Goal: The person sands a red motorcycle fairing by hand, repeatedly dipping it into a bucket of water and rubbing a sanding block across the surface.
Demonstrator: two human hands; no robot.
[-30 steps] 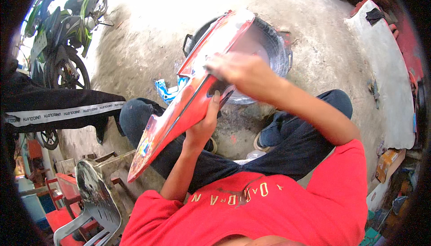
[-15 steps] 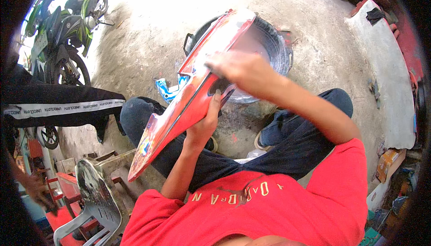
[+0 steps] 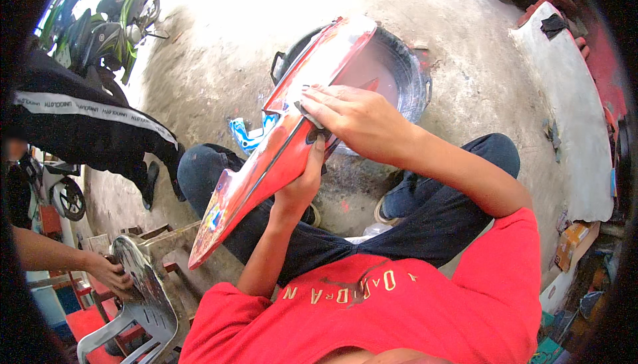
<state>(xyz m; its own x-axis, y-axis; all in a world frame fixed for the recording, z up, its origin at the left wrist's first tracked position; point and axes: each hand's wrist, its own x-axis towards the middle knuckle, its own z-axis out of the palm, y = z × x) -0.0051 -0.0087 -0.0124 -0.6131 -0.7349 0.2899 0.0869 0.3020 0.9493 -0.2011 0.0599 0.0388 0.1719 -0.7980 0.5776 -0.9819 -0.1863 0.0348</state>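
Note:
A long, pointed red motorcycle fairing panel (image 3: 256,166) with a dark seam and glossy, partly whitish paint slants across my lap. Its upper end lies over a round black basin (image 3: 417,75) of cloudy pinkish water. My left hand (image 3: 300,188) grips the panel's lower right edge, thumb on top by a dark recess. With its fingers flat together, my right hand (image 3: 362,119) presses a small dark piece of sandpaper (image 3: 308,117) on the panel's middle. Part of that sheet is hidden under the fingers. Against the basin's left side lies a blue-and-white plastic part (image 3: 247,136).
At left, another person's dark trouser leg (image 3: 100,124) comes close to my knee, and that person's hand (image 3: 109,274) touches a grey plastic chair (image 3: 156,297). A green-black motorcycle (image 3: 109,38) stands behind. A pale panel (image 3: 571,111) lies along the right side.
My right hand has shifted slightly down along the panel, its fingers now flatter, and the panel stays put. The other person's leg has moved, and their hand has come to the chair.

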